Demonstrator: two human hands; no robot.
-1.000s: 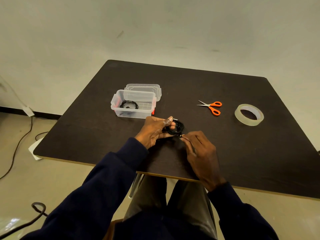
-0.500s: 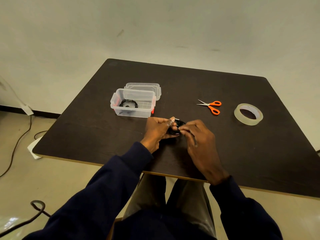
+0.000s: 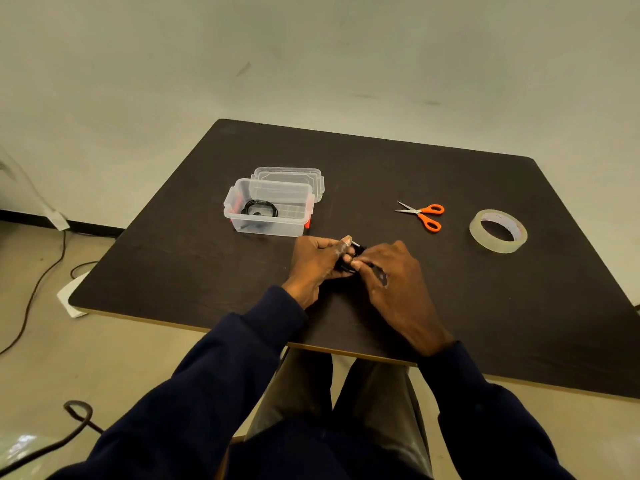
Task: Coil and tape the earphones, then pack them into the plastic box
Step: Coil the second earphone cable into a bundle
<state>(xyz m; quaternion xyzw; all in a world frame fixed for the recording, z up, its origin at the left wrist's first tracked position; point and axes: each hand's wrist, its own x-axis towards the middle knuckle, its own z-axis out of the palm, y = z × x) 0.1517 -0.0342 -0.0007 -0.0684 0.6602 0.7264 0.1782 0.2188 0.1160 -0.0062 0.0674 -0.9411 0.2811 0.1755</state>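
Where the frame ends at the bottom, two dark blue sleeves (image 3: pixel 221 386) and a lap in pale trousers (image 3: pixel 374 393) are cut off, so nothing of the person above the forearms shows. Both arms reach over the near edge of the table (image 3: pixel 519 306) and meet just past it. The left hand (image 3: pixel 317 265) has its fingers curled shut around a black coil (image 3: pixel 356 252) of earphone cable, with the thumb laid along the top; a small pale tip sticks out beside that thumb, too small to name. The right hand (image 3: pixel 394 282) presses in from the other side, its fingertips pinched narrowly on the same coil. Together the hands cover nearly all of it: only a sliver of black shows between them, and whether tape is already around it cannot be told. A glossy patch sits on the back of the right hand, unclear as to what it is.

Farther out and to the left stands the clear box (image 3: pixel 268 225), open, with a second black coil (image 3: pixel 259 208) lying inside; red latches show at its ends, partly hidden by the walls. Its lid (image 3: pixel 287 174) lies flat just behind, touching or nearly so. To the right, well apart from the hands, lie orange-handled scissors (image 3: pixel 424 216), and beyond them a roll of clear tape (image 3: pixel 498 230). On the floor at left, dark cords (image 3: pixel 31 299) run out of frame.
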